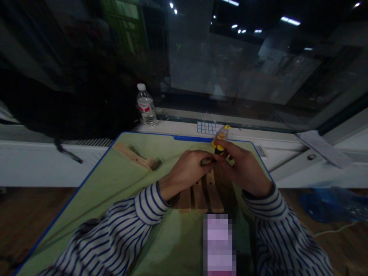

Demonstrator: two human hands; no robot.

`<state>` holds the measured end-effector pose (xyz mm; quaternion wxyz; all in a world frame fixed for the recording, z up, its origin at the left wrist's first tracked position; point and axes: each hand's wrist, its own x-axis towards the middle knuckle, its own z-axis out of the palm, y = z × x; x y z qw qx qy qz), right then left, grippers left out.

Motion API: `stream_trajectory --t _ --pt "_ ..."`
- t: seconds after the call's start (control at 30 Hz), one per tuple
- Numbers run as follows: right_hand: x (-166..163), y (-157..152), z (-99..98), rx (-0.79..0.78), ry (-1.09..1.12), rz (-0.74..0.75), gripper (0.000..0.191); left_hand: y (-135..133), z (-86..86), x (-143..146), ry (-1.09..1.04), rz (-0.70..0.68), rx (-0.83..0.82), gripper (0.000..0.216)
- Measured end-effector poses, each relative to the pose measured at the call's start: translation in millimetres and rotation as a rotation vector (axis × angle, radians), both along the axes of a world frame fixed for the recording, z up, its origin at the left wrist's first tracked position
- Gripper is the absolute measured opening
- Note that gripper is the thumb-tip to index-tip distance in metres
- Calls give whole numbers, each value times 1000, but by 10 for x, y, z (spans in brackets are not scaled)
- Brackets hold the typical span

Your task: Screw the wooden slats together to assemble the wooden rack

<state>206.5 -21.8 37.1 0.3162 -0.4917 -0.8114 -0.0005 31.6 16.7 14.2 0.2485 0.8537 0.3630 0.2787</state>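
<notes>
My right hand [244, 166] is closed, its thumb and fingers around the lower part of a screwdriver-like tool [222, 134] with a clear body, yellow bands and a black lower end. Close against it, my left hand [189, 168] is pinched, its fingertips meeting above the wood; whatever they grip is too small or hidden to make out. Below both hands, several light wooden slats [201, 201] lie side by side, with small dark holes in them. Their upper ends are partly covered by my hands.
Another wooden piece [132, 156] with a block at its end lies at the table's far left. The green table [94, 207] has a blue rim. On the windowsill stand a water bottle [147, 107] and a blue-gridded sheet [206, 127]. A pixelated pinkish patch [219, 245] covers the near side.
</notes>
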Motion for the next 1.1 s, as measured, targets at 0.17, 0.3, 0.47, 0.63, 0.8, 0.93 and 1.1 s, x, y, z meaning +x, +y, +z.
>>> stream_trajectory --t 0.17,0.3,0.47,0.63,0.8,0.93,1.1 --pt "-8 -1 9 0 -7 -8 32 5 -18 6 -14 18 21 20" --pt "-7 -6 16 -1 -6 -12 34 8 -9 1 -12 5 21 19" --pt "-4 -31 36 -28 -10 -19 39 13 2 -9 -2 -21 -10 20" --pt "5 -31 31 -33 -15 -2 39 12 12 -11 -5 -40 -13 20" --pt "1 -17 19 -32 11 -6 35 11 25 -1 23 8 20 19" --pt "-3 -20 17 -9 0 -23 33 5 25 8 27 23 20 19" --pt "-8 -22 25 -12 -8 -34 33 -1 16 6 27 37 29 17"
